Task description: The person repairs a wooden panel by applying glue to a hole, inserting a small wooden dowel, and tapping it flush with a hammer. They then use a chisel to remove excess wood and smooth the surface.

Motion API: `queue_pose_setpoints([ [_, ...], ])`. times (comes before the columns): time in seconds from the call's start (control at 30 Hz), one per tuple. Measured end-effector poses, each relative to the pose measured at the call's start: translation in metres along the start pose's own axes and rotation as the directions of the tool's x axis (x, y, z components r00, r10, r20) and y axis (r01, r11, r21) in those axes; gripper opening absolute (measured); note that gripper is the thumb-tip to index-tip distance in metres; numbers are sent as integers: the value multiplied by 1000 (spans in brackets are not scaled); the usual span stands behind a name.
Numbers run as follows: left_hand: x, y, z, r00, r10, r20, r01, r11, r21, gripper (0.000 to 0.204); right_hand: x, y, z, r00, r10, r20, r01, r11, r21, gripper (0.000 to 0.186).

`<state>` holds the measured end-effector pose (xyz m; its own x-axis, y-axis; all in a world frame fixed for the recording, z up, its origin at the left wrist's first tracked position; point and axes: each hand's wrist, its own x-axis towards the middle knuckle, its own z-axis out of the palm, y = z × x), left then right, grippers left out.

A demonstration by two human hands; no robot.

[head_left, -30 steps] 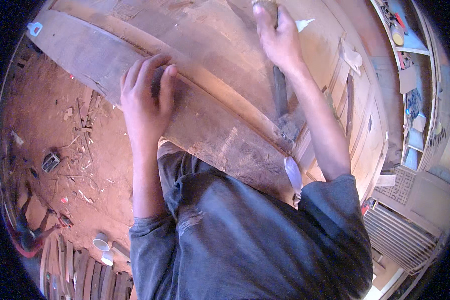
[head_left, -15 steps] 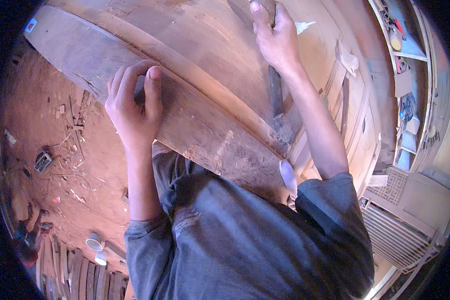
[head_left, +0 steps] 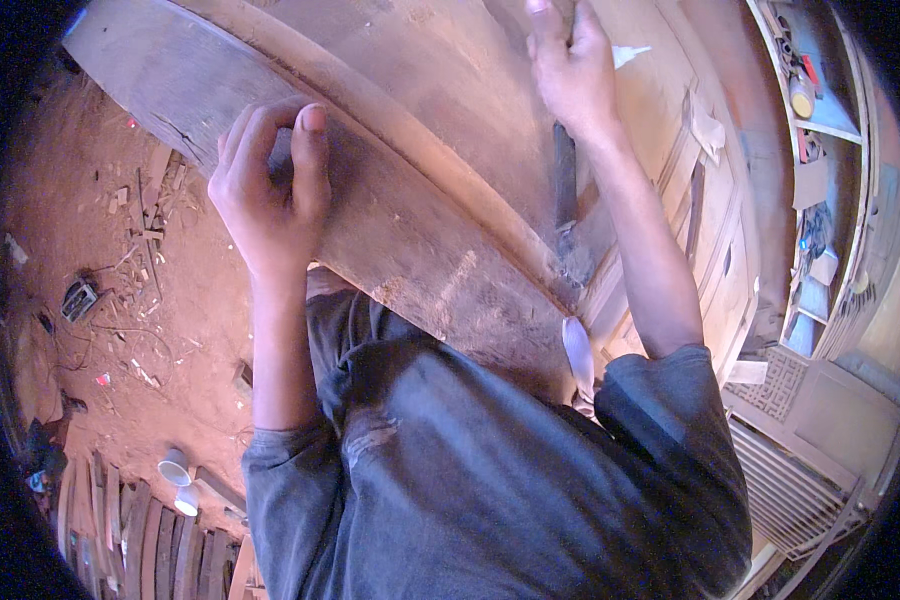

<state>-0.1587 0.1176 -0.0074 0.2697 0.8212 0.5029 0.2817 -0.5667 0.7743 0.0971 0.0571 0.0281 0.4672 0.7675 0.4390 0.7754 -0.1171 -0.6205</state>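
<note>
My left hand (head_left: 270, 185) rests at the near edge of a long brown wooden plank (head_left: 410, 240). Its fingers curl loosely, with the thumb standing apart. Nothing shows in the gap between them, though the fingertips are hidden. Near the top edge, my right hand (head_left: 577, 75) is closed around a brownish handle (head_left: 562, 14), cut off by the picture's edge. Below that hand runs a narrow dark bar (head_left: 565, 180) over the wood; I cannot tell whether it joins the handle. A pale, purplish tapered object (head_left: 576, 350) lies at the plank's right end.
Wood scraps (head_left: 150, 235) and a small dark device (head_left: 78, 298) lie on the reddish floor at left. Two white cups (head_left: 175, 468) and stacked wood strips (head_left: 160, 540) are lower left. Shelves with tools (head_left: 820, 130) and a slatted rack (head_left: 785, 485) stand at right.
My right hand has shifted slightly right and up in the picture, still gripping the handle. My left hand keeps nearly the same place and pose. The whole view has turned a little.
</note>
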Motion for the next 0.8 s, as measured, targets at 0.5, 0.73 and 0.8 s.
queue_pose_setpoints([
  [0.5, -2, -1, 0, 999, -36, -30, 34, 999, -37, 15, -2, -3, 0, 985, 158, 71, -156, 987, -28, 33],
  [0.73, -3, 2, -1, 998, -56, -29, 55, 998, -30, 15, -14, 8, 6, 1000, -11, 5, 12, 998, -66, 33],
  [0.8, 0, 1, 0, 998, -33, -55, 31, 999, -37, 16, 0, -1, -2, 978, 206, 27, -207, 978, 29, 33],
])
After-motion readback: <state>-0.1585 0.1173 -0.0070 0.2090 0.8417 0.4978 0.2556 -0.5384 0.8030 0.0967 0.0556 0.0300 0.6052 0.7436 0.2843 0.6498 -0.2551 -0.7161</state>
